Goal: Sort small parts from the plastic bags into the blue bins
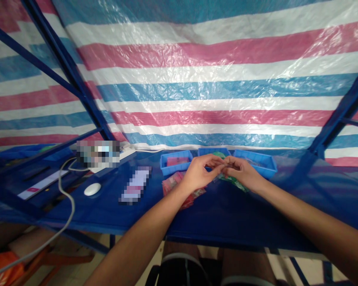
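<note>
My left hand (200, 171) and my right hand (242, 171) meet over the far middle of the blue table (232, 214). Both have their fingers curled and pinched together on a small thing between them, too small to name. Under the left hand lies a pile of red packets (175, 185). Green packets (232, 181) lie under the right hand. Just beyond the hands stand three shallow blue trays: left tray (176, 161) with red pieces in it, middle tray (212, 151), right tray (256, 161).
A white mouse (92, 189) and a blurred flat item (135, 185) lie left of the packets. A white cable (66, 198) hangs over the table's front edge. A striped tarp (197, 79) closes the back, with blue frame bars (65, 63) at both sides.
</note>
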The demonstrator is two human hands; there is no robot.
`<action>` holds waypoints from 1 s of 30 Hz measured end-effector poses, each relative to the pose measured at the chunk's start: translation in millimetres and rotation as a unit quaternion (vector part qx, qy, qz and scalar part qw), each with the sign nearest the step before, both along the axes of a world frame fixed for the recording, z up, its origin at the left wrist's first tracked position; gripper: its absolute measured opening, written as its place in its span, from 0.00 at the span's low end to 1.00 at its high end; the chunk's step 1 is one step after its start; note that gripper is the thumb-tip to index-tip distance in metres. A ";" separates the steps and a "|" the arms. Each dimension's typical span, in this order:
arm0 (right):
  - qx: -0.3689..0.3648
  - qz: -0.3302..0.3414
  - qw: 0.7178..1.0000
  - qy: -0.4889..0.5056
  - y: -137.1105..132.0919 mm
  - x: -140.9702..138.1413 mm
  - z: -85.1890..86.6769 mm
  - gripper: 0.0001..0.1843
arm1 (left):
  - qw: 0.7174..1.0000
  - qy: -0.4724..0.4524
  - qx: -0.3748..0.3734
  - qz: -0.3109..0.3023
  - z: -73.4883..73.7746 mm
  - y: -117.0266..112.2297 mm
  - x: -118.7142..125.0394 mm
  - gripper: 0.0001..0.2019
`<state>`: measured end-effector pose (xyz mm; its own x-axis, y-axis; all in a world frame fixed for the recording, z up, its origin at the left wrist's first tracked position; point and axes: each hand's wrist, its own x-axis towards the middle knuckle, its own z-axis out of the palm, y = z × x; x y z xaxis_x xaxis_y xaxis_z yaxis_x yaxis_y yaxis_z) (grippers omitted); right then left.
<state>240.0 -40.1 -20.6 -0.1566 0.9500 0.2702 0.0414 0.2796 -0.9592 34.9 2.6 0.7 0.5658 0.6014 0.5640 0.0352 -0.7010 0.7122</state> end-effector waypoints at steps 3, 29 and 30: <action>0.008 -0.001 1.000 0.007 1.2 0.6 -2.2 0.11 | 1.000 -0.006 0.012 0.002 0.7 -1.0 0.0 0.11; 0.329 0.021 0.861 -0.387 -18.9 -17.3 6.1 0.18 | 0.962 0.106 0.205 0.147 11.4 20.5 -24.1 0.16; 0.338 0.055 0.856 -0.387 -23.3 -27.0 4.5 0.22 | 0.960 0.106 0.208 0.152 13.0 20.7 -25.6 0.16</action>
